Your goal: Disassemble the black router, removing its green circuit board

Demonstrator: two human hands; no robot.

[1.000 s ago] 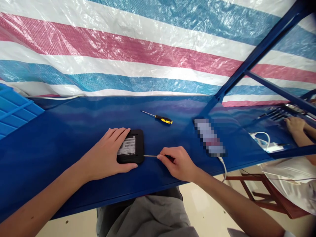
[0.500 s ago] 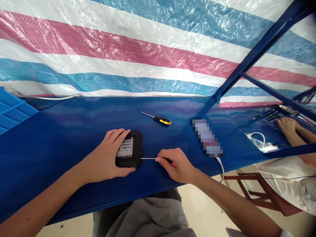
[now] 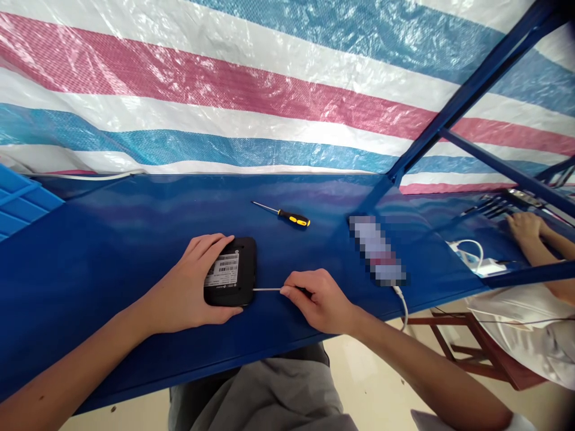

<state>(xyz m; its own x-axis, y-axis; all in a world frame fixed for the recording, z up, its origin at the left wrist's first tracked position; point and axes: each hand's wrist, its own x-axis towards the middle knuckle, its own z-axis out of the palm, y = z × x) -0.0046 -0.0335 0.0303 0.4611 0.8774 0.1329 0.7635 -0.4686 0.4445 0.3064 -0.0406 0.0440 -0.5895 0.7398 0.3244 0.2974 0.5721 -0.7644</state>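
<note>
A flat black box-shaped device (image 3: pixel 245 272) with a white barcode label lies on the blue table, its near corners rounded. My left hand (image 3: pixel 191 287) grips it from the left, fingers over the far edge and thumb along the near edge, covering its left part. My right hand (image 3: pixel 317 299) is closed around a screwdriver (image 3: pixel 267 290); the thin metal shaft points left and its tip meets the device's right side. Most of that handle is hidden in my palm. Beyond the hands lies a second screwdriver (image 3: pixel 293 218) with a black and yellow handle.
A blurred-out phone (image 3: pixel 377 248) with a white cable (image 3: pixel 404 308) lies to the right. A blue plastic bin (image 3: pixel 27 200) stands at the far left. Blue frame bars (image 3: pixel 467 96) rise on the right, and beyond them are another person's hands (image 3: pixel 525 227) and a white power strip (image 3: pixel 492 267).
The device and my left hand have shifted slightly left. The screwdriver in my right hand has followed a little, its tip still at the device's side.
</note>
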